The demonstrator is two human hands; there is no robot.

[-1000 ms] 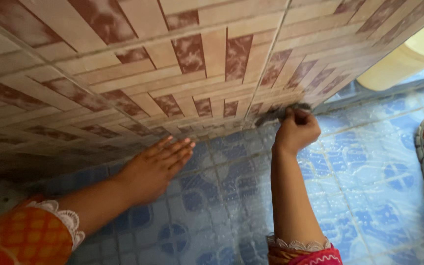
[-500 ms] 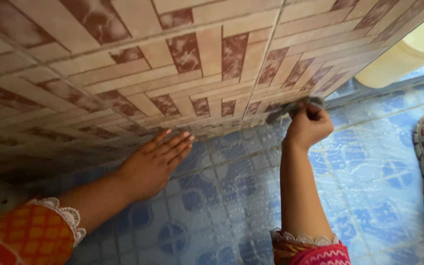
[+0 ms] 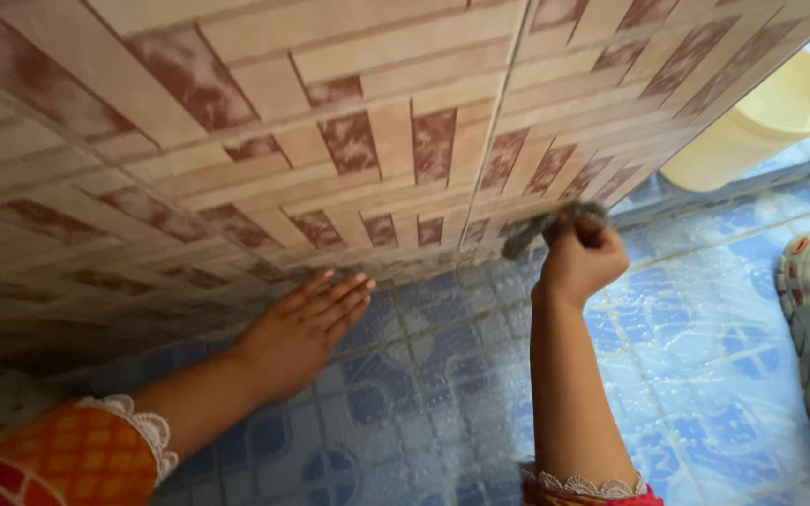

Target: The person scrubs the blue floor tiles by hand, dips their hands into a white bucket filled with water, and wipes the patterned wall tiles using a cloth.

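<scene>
Head view: right hand (image 3: pixel 581 258) fingers grip a grey scrubber (image 3: pixel 538 228) against the wall tiles (image 3: pixel 377 141); left hand (image 3: pixel 302 333) fingers spread flat.

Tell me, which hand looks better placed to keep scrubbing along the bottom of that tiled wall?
The right hand, probably: it grips the dark scrubber pressed against the wall tiles near the floor. The left hand lies flat and open on the blue floor tiles, holding nothing.
</scene>
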